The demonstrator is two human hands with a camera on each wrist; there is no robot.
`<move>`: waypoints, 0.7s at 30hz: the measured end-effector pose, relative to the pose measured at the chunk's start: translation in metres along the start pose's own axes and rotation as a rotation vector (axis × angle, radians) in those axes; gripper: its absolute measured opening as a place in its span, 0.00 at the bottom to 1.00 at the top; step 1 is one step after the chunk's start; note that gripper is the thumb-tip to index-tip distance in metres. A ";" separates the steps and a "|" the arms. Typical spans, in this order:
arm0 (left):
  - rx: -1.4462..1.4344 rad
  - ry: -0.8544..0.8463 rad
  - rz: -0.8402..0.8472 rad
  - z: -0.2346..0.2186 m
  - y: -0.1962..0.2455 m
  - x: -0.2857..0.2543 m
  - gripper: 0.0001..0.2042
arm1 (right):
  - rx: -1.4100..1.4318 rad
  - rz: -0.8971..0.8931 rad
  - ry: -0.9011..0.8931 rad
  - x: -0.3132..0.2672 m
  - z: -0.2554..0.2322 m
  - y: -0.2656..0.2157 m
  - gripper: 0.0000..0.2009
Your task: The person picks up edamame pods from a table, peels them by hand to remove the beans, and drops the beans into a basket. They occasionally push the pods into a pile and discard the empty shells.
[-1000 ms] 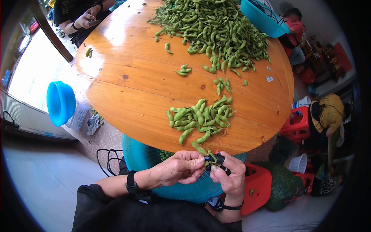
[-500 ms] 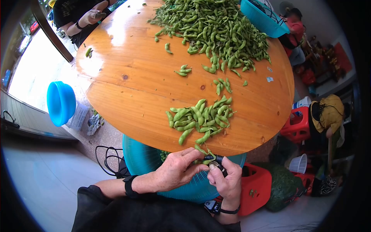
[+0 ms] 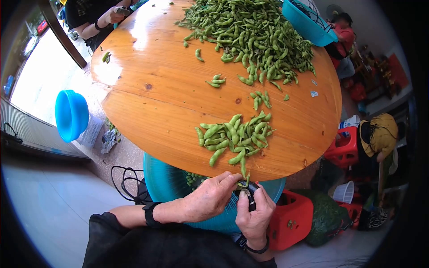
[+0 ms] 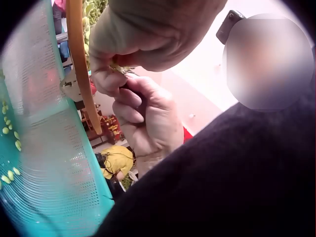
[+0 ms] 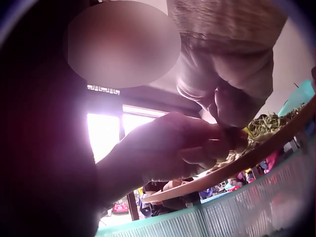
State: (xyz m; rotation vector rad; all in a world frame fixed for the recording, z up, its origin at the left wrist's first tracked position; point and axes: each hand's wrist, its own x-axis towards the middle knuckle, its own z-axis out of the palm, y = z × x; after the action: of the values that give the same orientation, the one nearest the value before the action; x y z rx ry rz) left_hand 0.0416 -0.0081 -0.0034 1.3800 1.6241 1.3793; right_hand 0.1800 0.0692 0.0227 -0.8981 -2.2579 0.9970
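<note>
In the head view both hands meet just off the near edge of the wooden table [image 3: 178, 149]. My left hand [image 3: 208, 198] pinches a green soybean pod [image 3: 247, 181] at its fingertips. Against the same pod, my right hand [image 3: 254, 219] grips with thumb and fingers; a black item with a pale band [image 3: 252, 204] sits along these fingers, its kind unclear. Another pod [image 3: 243, 167] sticks out beyond the fingertips over the table edge. Below the hands stands a teal basket [image 3: 154, 178] with shelled beans [image 3: 192, 178] in it. A small pile of pods [image 3: 234, 136] lies on the table just ahead.
A large heap of pods [image 3: 254, 35] covers the far side, beside a blue basket [image 3: 308, 27]. Another person's hands [image 3: 114, 15] are at the far left edge. A red stool [image 3: 290, 219] stands at my right, blue basins [image 3: 71, 116] to the left.
The left hand has turned over, its back now facing up, and shifted slightly toward the right hand. The right hand has moved a little left and down. The protruding pod now points toward the pile.
</note>
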 end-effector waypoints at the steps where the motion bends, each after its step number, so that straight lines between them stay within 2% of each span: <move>1: 0.000 0.001 0.001 0.001 0.002 0.001 0.13 | -0.047 -0.038 0.042 -0.001 0.003 0.000 0.05; 4: -0.095 0.004 -0.057 0.004 0.007 0.003 0.13 | -0.121 -0.112 0.108 -0.005 0.008 0.000 0.05; 6: -0.219 0.059 -0.172 0.010 0.010 0.001 0.14 | -0.144 -0.152 0.126 -0.005 0.011 0.000 0.05; 8: -0.233 0.037 -0.168 0.008 0.011 0.001 0.15 | -0.148 -0.196 0.182 -0.005 0.011 0.002 0.05; 10: -0.267 -0.015 -0.159 0.007 0.011 0.002 0.18 | -0.006 -0.087 0.115 -0.002 0.000 0.003 0.05; 11: -0.363 -0.042 -0.205 0.006 0.011 0.001 0.18 | 0.113 0.125 0.050 -0.004 -0.007 0.002 0.05; 12: -0.363 -0.042 -0.203 0.005 0.011 0.000 0.18 | 0.199 0.141 0.040 -0.002 -0.009 0.009 0.04; 14: -0.556 -0.171 -0.437 0.002 0.010 -0.001 0.16 | 0.383 0.283 0.008 -0.001 -0.018 0.007 0.05; 15: -0.574 -0.182 -0.393 0.001 0.008 -0.001 0.16 | 0.382 0.283 0.012 0.002 -0.022 0.005 0.05; 18: -0.586 -0.273 -0.403 -0.003 -0.002 -0.004 0.15 | 0.458 0.304 -0.012 0.007 -0.026 0.004 0.05; 20: -0.583 -0.251 -0.392 -0.003 -0.005 -0.004 0.14 | 0.492 0.318 -0.040 0.008 -0.026 0.005 0.06; 21: -0.504 -0.187 -0.268 -0.001 -0.007 -0.004 0.14 | 0.492 0.318 -0.039 0.008 -0.025 0.007 0.06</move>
State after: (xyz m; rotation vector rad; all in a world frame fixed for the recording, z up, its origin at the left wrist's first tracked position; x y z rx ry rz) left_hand 0.0398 -0.0116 -0.0103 0.9263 1.1801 1.3332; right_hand 0.1937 0.0897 0.0336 -1.0292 -1.7966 1.6310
